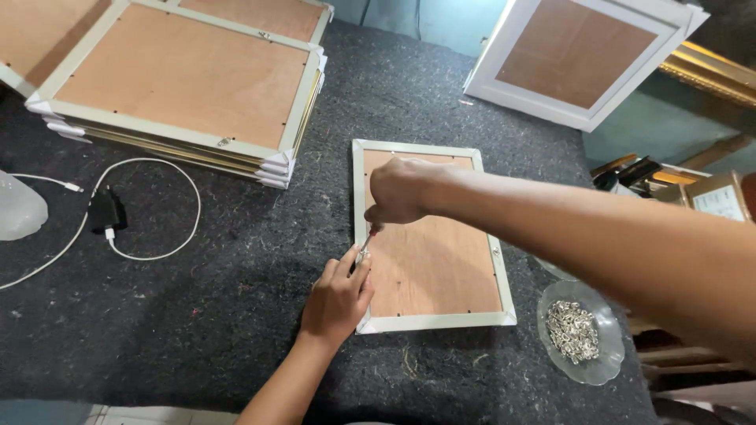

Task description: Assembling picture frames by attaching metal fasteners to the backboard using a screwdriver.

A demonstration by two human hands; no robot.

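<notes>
Plywood-backed frame [429, 236]: right hand [402, 191] closed on one screwdriver [366, 242], left hand [337, 299] pinching one small fitting.

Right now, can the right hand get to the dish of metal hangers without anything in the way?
Probably yes. The dish sits open beside the frame, just under the right forearm, nothing covering it. But the right hand holds a small tool.

R hand [402, 191] w/ screwdriver [367, 242] at frame [431, 236] left edge; L hand [339, 297] steadies it.

Dark grey felt-covered table [236, 315]; teal wall [441, 20] behind
</notes>
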